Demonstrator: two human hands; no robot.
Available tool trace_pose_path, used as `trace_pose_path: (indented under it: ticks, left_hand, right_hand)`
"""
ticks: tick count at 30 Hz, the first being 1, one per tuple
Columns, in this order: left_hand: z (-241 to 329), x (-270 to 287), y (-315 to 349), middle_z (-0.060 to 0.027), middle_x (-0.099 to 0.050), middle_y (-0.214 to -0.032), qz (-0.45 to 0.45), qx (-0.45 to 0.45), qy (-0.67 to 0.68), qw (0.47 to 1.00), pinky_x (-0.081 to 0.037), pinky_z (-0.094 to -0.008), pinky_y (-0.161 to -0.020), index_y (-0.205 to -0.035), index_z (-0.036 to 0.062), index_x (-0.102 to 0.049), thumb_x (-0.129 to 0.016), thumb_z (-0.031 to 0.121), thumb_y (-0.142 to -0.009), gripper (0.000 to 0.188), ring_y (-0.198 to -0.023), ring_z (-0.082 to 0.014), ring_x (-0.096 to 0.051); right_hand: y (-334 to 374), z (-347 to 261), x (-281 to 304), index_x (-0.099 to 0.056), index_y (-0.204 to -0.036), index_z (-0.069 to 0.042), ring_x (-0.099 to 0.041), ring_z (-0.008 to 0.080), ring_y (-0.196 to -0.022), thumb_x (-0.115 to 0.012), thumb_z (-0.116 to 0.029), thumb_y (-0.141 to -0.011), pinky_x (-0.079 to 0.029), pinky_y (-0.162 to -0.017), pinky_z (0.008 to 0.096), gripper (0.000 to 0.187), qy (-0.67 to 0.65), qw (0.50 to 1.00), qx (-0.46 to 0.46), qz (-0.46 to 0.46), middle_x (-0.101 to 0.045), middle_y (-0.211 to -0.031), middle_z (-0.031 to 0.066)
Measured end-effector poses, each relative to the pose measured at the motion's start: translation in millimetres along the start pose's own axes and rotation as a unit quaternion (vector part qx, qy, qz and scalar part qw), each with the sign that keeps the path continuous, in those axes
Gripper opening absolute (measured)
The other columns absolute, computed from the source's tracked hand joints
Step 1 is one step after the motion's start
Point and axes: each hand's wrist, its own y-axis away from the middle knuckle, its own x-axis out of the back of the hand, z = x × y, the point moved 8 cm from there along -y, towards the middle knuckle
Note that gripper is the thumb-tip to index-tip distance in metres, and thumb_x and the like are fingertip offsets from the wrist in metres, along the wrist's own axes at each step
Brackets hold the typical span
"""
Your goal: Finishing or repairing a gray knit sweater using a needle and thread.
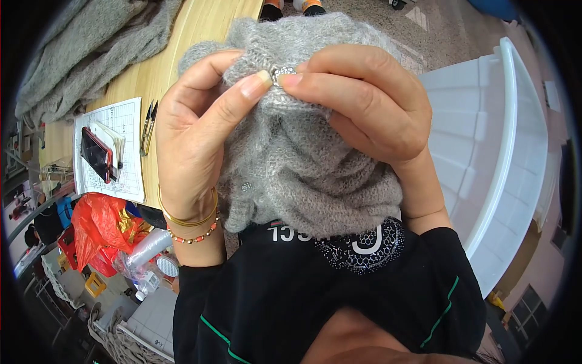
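A fuzzy grey knitted garment [327, 164] hangs bunched in front of my chest, held up by both hands. My left hand [191, 121] is closed, with thumb and forefinger pinching the ribbed knit edge beside a sparkly button [284, 74]. From the other side, my right hand [379, 100] pinches the same button between thumb and fingertips, its other fingers curled against the knit. The fingertips of both hands almost meet there and cover part of the button. Lower on the garment, near my left wrist, a second sparkly button [245, 187] shows.
On the wooden table [194, 30] to the left lie more grey knitwear [103, 54], black thread snips [147, 130], a gridded sheet [130, 173] and a phone [97, 155]. Red plastic bags [106, 224] sit below. A large white plastic bin [506, 145] stands right.
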Motion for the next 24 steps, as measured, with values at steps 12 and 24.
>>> trace_pose_path:
  ticks: [12,24]
  left_hand:
    - [-6,6,11,-0.0129,-0.064,-0.112,-0.013,-0.066,-0.04,0.997,-0.053,-0.0263,-0.085,-0.128,-0.0067,-0.05,-0.069,-0.014,-0.081,0.051,-0.098,-0.0149,-0.064]
    - [0,21,17,-0.0081,-0.063,-0.109,0.011,-0.147,-0.091,0.985,-0.048,-0.0253,-0.087,-0.118,-0.0056,-0.058,-0.069,-0.011,-0.082,0.038,-0.098,-0.0124,-0.06]
  right_hand:
    - [-3,3,-10,-0.074,-0.101,-0.002,-0.065,0.0183,-0.078,-0.068,0.014,-0.06,-0.053,-0.063,0.0256,0.044,-0.058,0.996,-0.062,0.009,-0.066,-0.092,0.0088]
    - [-12,18,-24,-0.069,-0.089,0.001,-0.069,0.02,-0.082,-0.062,0.015,-0.058,-0.054,-0.069,0.0261,0.035,-0.123,0.984,-0.115,-0.052,-0.069,-0.09,0.0108]
